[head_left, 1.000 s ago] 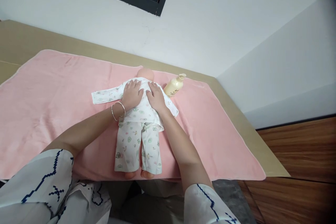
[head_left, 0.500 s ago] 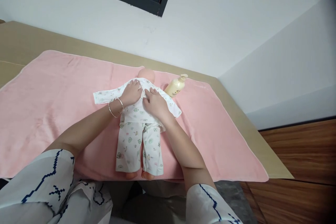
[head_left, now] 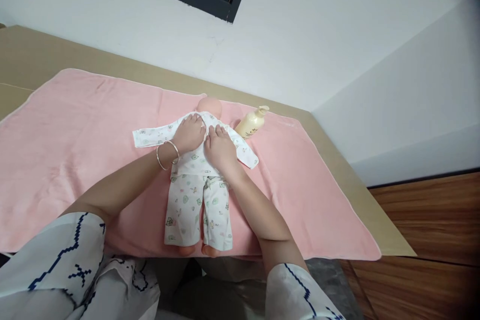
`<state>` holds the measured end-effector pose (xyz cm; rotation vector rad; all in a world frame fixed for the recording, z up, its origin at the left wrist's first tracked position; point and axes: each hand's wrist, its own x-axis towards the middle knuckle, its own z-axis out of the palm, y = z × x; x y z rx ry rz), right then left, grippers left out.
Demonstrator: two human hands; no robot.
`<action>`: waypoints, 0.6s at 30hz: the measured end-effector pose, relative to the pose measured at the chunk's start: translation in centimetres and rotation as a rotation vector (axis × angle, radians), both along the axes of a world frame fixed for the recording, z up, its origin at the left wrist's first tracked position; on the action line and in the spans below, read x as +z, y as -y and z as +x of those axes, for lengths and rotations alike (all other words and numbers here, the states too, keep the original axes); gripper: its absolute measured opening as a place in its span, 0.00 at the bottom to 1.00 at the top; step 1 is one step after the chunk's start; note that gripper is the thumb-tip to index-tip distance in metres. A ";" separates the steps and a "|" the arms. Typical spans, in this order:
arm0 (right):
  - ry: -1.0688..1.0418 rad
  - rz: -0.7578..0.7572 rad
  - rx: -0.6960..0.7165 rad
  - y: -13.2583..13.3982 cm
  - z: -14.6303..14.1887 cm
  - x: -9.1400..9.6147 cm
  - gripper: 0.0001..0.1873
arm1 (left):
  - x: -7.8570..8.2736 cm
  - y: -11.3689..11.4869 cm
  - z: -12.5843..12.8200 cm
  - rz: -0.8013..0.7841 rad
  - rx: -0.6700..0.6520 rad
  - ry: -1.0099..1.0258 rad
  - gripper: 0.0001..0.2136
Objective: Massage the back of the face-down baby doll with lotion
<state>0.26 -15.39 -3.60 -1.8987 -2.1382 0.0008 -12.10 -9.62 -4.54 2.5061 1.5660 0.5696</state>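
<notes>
A baby doll [head_left: 209,107] lies on a pink blanket [head_left: 101,145], its head away from me and its feet at the near edge. It wears a white printed top [head_left: 195,161] with the sleeves spread out and matching trousers [head_left: 184,210]. My left hand [head_left: 190,133], with bangles at the wrist, rests flat on the upper chest of the top. Beside it my right hand [head_left: 220,149] lies on the right part of the chest, palm down. Both hands have their fingers stretched out over the cloth. What is under the palms is hidden.
A pale yellow pump bottle [head_left: 252,123] lies tilted on the blanket, right of the doll's shoulder. The blanket covers most of a tan table [head_left: 337,180]. Behind it rise a white wall [head_left: 262,55] and a dark window frame [head_left: 225,5]. Wooden panels [head_left: 431,210] are at the right.
My left hand has slid slightly right across the chest. My right hand has turned a little, and its fingers now point more straight up. The doll and bottle lie as before.
</notes>
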 end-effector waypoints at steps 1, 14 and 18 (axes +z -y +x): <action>-0.010 -0.006 0.008 0.1 0.0 0.2 0.29 | -0.3 -0.5 -0.1 -0.007 0.000 0.017 0.26; -0.197 -0.009 0.036 -2.9 2.5 -0.7 0.29 | 1.5 3.7 1.1 0.073 0.039 -0.124 0.19; -0.079 0.020 -0.009 -0.7 0.5 -0.1 0.28 | 0.2 1.1 0.5 0.105 0.018 -0.022 0.18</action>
